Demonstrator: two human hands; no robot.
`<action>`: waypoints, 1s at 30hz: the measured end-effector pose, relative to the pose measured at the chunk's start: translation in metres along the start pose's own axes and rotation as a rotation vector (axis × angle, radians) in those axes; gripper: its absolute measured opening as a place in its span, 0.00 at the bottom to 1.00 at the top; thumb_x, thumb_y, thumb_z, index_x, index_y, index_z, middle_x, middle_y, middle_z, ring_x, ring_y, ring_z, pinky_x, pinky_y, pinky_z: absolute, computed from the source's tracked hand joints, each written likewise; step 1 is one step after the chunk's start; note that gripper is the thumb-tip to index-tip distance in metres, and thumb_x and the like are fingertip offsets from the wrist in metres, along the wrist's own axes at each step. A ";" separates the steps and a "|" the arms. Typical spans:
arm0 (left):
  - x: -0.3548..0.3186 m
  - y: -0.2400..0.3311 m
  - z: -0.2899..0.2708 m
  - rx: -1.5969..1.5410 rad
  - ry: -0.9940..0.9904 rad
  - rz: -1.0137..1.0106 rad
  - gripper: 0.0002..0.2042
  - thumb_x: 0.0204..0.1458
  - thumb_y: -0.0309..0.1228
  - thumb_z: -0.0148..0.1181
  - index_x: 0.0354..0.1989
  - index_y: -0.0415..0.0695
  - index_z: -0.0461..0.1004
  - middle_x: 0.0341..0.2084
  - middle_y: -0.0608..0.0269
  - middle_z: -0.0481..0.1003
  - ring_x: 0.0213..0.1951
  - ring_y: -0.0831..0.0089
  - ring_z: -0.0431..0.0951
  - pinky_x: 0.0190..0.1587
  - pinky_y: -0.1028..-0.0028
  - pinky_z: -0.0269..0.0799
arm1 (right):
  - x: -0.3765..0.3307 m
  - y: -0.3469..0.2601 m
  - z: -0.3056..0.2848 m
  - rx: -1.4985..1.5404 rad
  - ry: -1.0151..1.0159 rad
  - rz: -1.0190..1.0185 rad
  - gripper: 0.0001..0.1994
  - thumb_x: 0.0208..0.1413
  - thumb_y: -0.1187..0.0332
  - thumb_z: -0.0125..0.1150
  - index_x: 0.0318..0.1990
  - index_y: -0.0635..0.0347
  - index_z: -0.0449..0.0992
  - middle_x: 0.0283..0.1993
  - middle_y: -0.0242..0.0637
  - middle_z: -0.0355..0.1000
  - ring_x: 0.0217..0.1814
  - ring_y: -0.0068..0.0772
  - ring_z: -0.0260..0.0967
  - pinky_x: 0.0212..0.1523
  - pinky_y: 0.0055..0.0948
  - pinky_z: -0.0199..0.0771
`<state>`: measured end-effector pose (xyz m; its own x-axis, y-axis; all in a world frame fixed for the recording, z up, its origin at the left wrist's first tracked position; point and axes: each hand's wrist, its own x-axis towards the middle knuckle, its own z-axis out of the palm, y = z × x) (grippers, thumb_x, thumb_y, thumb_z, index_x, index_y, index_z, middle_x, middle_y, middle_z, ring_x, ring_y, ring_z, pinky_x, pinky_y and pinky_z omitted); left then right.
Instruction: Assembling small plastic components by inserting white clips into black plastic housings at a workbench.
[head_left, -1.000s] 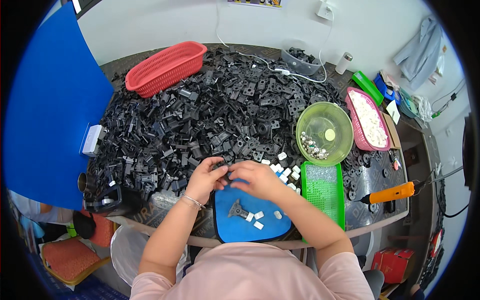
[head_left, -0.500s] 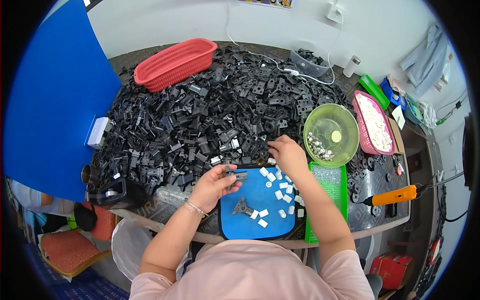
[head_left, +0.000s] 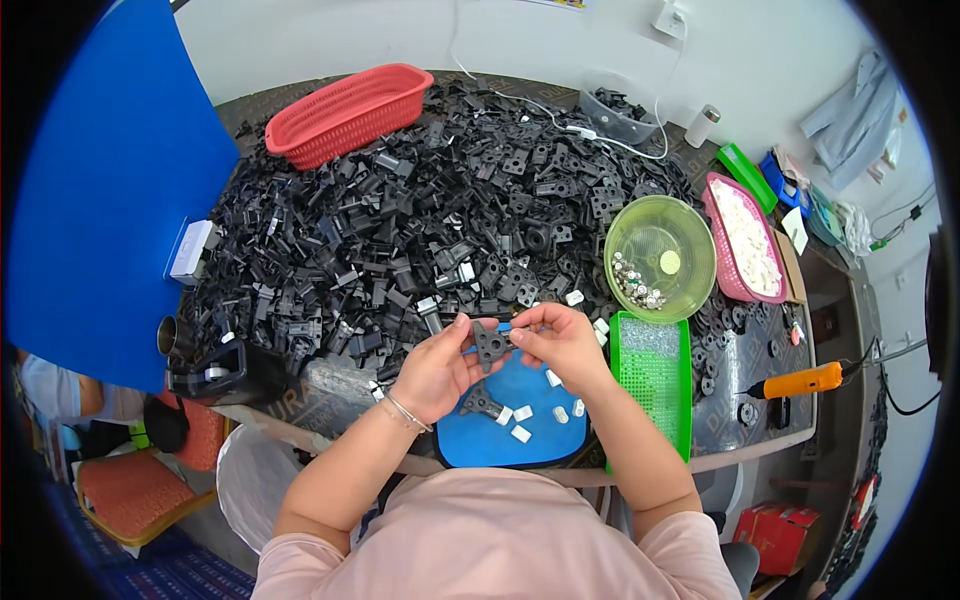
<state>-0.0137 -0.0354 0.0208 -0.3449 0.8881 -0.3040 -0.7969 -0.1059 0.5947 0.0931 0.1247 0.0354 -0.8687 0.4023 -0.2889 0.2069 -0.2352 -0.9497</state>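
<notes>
My left hand (head_left: 435,375) grips a dark plastic bracket (head_left: 490,346) with a flat, roughly triangular plate, held above the top of a blue mat (head_left: 540,448). Right beside it, my right hand (head_left: 562,345) has its thumb and fingertips pinched together at the bracket's right end. Whatever lies between those fingertips is too small and covered to name. Below the hands, a second dark bracket (head_left: 481,401) rests on the mat, a white block (head_left: 503,415) at its end. More white blocks (head_left: 521,433) lie around it, and my right hand hides part of the mat.
A large heap of dark plastic parts (head_left: 380,230) spreads beyond the mat. To the right stand a green tray (head_left: 683,400), a yellow-green bowl (head_left: 612,235) with small metal parts, and a pink basket (head_left: 718,235) of white pieces. An orange electric screwdriver (head_left: 803,381) lies farther right. A red basket (head_left: 345,125) sits at the back.
My right hand has come from the heap's edge down and left to the bracket. My left hand has turned the bracket so its flat plate shows. The view has shifted slightly.
</notes>
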 end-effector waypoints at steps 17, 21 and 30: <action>-0.002 -0.014 -0.007 0.214 0.032 0.139 0.14 0.58 0.23 0.49 0.52 0.38 0.67 0.45 0.60 0.72 0.49 0.71 0.73 0.55 0.66 0.70 | -0.005 0.010 0.005 -0.067 0.043 -0.097 0.09 0.49 0.76 0.65 0.38 0.65 0.73 0.30 0.30 0.73 0.28 0.13 0.68 0.29 0.14 0.68; -0.009 -0.010 0.001 0.379 0.120 0.126 0.15 0.56 0.19 0.50 0.52 0.39 0.68 0.42 0.61 0.74 0.43 0.73 0.76 0.47 0.70 0.75 | -0.007 0.017 -0.003 -0.049 -0.059 0.023 0.09 0.50 0.71 0.66 0.37 0.64 0.74 0.30 0.30 0.74 0.29 0.13 0.68 0.31 0.15 0.68; -0.029 -0.018 -0.015 0.753 0.122 0.128 0.13 0.55 0.18 0.50 0.50 0.39 0.68 0.30 0.65 0.73 0.27 0.80 0.75 0.30 0.81 0.73 | -0.017 0.045 -0.011 -0.258 -0.220 -0.004 0.11 0.50 0.67 0.66 0.38 0.61 0.76 0.30 0.28 0.74 0.28 0.14 0.67 0.29 0.19 0.68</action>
<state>0.0034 -0.0661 0.0078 -0.4986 0.8291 -0.2530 -0.2104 0.1674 0.9632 0.1221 0.1169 -0.0042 -0.9401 0.1960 -0.2791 0.2862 0.0085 -0.9581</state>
